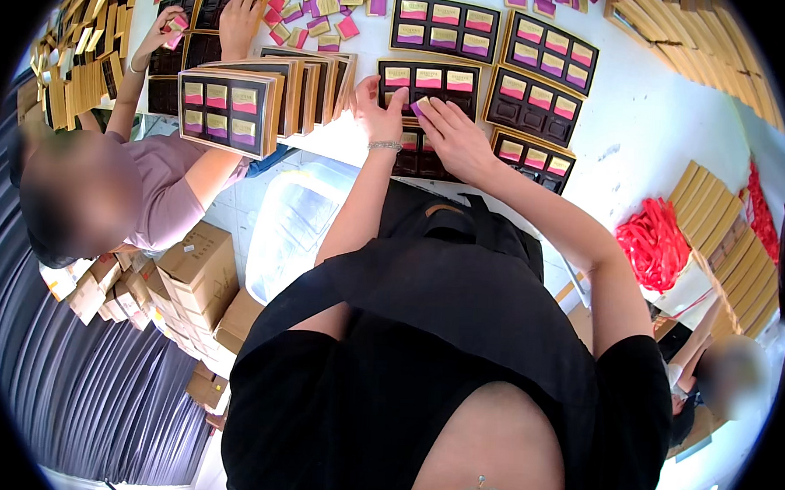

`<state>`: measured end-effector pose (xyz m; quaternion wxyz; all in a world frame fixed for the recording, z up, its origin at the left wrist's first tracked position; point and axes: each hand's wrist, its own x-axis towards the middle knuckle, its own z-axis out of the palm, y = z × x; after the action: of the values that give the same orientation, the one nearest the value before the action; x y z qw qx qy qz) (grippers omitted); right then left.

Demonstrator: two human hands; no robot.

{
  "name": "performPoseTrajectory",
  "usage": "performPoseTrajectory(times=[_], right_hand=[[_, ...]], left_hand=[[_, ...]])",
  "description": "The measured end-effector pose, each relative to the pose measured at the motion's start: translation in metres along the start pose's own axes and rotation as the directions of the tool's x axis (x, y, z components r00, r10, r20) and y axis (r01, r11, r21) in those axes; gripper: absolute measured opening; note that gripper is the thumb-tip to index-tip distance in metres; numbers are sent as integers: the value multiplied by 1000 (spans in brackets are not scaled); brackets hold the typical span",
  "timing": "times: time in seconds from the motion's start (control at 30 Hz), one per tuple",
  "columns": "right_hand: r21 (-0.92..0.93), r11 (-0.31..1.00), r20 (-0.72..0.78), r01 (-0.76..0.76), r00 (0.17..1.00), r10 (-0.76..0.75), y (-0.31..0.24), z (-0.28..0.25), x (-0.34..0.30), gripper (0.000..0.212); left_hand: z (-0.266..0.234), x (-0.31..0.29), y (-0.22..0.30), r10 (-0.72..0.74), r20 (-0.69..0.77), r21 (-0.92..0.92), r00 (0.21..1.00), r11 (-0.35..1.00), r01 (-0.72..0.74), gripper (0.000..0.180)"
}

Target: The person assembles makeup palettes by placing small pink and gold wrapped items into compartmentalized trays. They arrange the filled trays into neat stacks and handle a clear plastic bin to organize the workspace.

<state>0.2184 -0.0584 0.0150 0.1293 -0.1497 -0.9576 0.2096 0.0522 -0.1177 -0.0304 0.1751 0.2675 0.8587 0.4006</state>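
Between the thumb and fingers of my right hand [457,141] is a small square purple-and-gold packet [419,108]. It is just over the lower row of a dark compartment box [428,77] with gold edges. Three pink-and-gold packets [426,77] sit in that box's upper row. At the box's left edge is my left hand [379,115], thumb and fingers apart, the thumb over the lower left compartment. I see nothing held in it. Below lies another dark box [409,162], partly hidden by my hands.
Filled boxes [437,26] and part-filled boxes [534,104] lie behind and to the right. Upright boxes [219,110] stand in a row at left, beside a co-worker's hand [240,24]. Loose packets [319,10] are heaped at the back. Red ribbon [658,243] is piled at right.
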Motion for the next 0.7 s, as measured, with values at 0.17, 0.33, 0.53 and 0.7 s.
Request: performPoseTrajectory(times=[0.17, 0.33, 0.53, 0.7], right_hand=[[148, 988, 89, 33, 995, -47, 34, 11, 5, 38], [-2, 992, 112, 127, 986, -126, 25, -2, 9, 48], [46, 999, 121, -11, 993, 5, 12, 5, 3, 50], [88, 987, -179, -134, 973, 148, 90, -27, 21, 33]], left_hand=[[3, 2, -9, -140, 19, -122, 990, 982, 142, 66], [4, 5, -11, -178, 32, -105, 984, 978, 180, 67], [4, 4, -15, -148, 28, -133, 989, 980, 151, 67], [-11, -4, 23, 50, 28, 123, 998, 991, -53, 63]])
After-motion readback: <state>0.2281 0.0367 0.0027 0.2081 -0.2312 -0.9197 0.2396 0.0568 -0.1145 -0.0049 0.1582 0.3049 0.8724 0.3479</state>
